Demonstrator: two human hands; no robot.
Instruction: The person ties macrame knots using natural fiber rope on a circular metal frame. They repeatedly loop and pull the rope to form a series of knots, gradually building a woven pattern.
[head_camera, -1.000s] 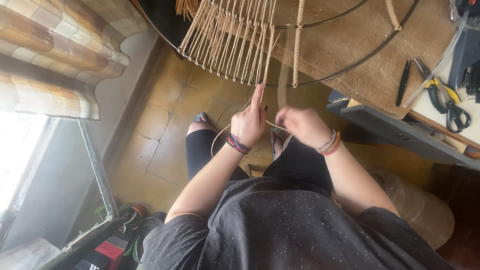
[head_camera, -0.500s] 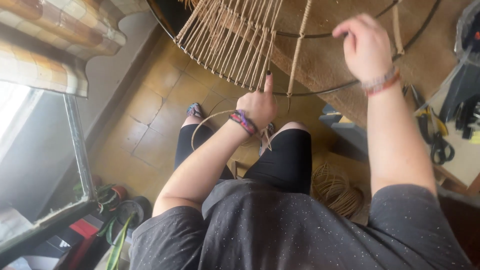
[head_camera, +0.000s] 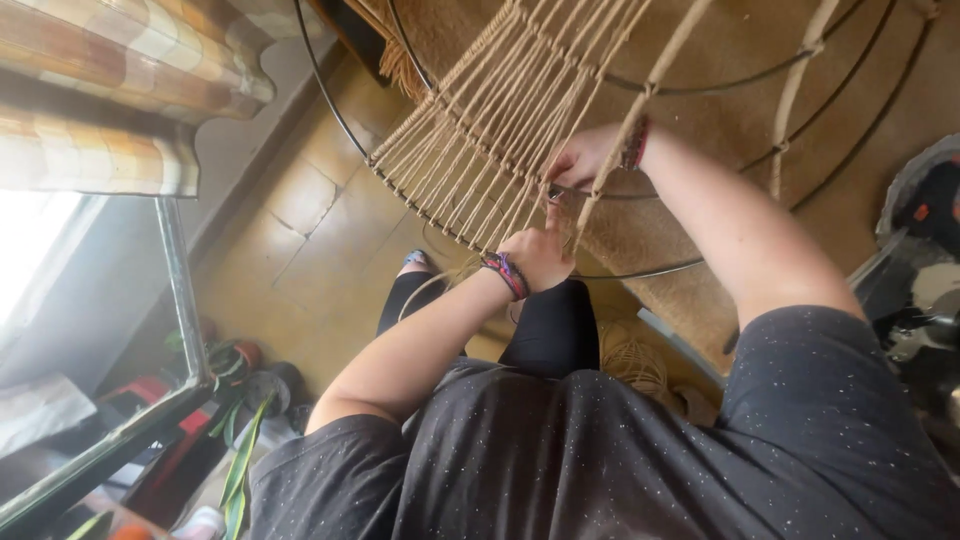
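Wire makes up the biggest thing here: a dark round frame of thin hoops that fills the upper half of the view and leans over the person's lap, looking stiff and light enough to steady by its rim. A fan of tan cord strands runs across it from about twelve o'clock down to the rim near the centre; they look soft, rough and easy to pinch, best taken close to the wire where they are tied. At the fan's five o'clock edge, the right hand reaches behind the strands, fingers curled on one of them. Just below, the left hand pinches a loose cord against the rim, index finger raised. Tan cord coils lie on the floor.
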